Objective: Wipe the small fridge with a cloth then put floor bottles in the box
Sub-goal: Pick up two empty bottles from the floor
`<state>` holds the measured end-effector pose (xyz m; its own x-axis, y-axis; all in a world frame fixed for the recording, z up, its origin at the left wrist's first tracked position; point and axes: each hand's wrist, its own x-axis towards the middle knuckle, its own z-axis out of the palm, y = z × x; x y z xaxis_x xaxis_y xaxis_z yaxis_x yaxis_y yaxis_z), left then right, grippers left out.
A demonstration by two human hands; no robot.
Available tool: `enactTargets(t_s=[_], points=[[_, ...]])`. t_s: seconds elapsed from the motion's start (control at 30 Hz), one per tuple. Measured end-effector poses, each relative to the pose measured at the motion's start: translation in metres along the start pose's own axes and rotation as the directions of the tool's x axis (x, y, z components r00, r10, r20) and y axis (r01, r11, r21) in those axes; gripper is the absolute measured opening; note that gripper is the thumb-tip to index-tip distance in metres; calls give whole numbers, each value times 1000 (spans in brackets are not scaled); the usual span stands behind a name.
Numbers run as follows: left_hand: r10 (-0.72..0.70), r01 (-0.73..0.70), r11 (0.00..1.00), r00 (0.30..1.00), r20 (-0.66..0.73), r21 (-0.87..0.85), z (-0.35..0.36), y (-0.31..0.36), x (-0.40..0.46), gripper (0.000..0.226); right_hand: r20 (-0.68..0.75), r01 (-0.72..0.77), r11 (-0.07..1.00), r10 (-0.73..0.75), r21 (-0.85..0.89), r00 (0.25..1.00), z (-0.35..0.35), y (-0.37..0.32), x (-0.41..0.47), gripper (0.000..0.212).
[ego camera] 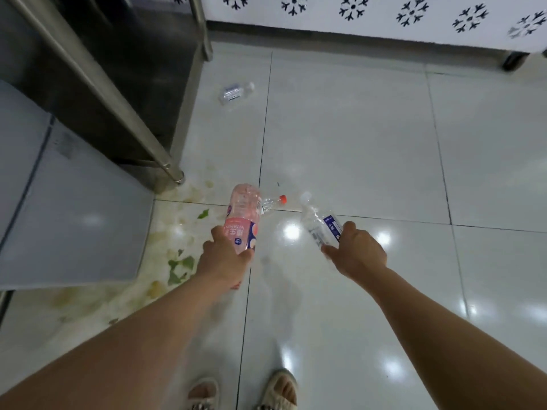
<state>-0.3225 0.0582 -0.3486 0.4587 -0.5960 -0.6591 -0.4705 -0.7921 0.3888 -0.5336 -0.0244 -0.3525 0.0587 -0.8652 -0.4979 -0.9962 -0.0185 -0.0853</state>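
Left hand [225, 258]: wrapped around the pink-labelled clear plastic bottle [242, 217], base pointing to 12 o'clock.
Right hand [356, 254]: gripping the crumpled blue-labelled clear plastic bottle [319, 227], tilted toward 11 o'clock.
Orange-capped clear bottle [273, 201]: lying on the glossy white tiled floor [370, 143], partly behind the pink one.
Far clear bottle [236, 92]: on the floor at 12 o'clock, near the steel worktop leg [202, 28].
Small grey fridge [59, 202]: at 9 o'clock.
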Motion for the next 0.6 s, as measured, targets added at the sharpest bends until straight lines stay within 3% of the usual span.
enactTargets(t_s=[0.3, 0.47, 0.6], points=[[-156, 145, 972, 987, -46, -183, -2, 58, 74, 66, 57, 88, 996, -86, -27, 995, -54, -26, 122, 51], [-314, 297, 901, 949, -3, -315, 3, 76, 138, 66, 152, 167, 983, -154, -78, 976, -55, -66, 201, 45], [-362, 338, 875, 932, -4, -345, 14, 84, 178, 62, 221, 252, 963, -226, -99, 949, -43, -96, 250, 43]])
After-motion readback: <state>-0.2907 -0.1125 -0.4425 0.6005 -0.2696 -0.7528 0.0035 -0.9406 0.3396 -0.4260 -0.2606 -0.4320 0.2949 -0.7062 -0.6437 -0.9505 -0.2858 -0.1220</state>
